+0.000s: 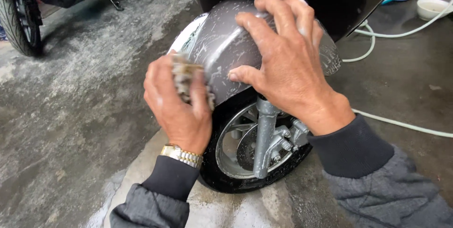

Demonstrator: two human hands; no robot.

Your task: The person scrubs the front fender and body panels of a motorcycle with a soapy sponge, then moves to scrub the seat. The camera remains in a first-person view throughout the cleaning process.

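Left hand (177, 103) curled with fingers (200, 96) clenched; right hand (288, 63) spread flat, palm down.

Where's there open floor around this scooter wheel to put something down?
Bare wet concrete lies left of the front wheel, between it and the parked motorbike's tyre. Another patch lies right, between the two runs of white hose. It is crowded at the fender, where the left hand presses a sponge and the right hand rests.

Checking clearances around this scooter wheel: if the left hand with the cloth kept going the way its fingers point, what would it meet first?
The left hand already presses its cloth against the soapy grey front fender. Going straight on, it would probably meet the right hand's thumb first, though depth is unclear.
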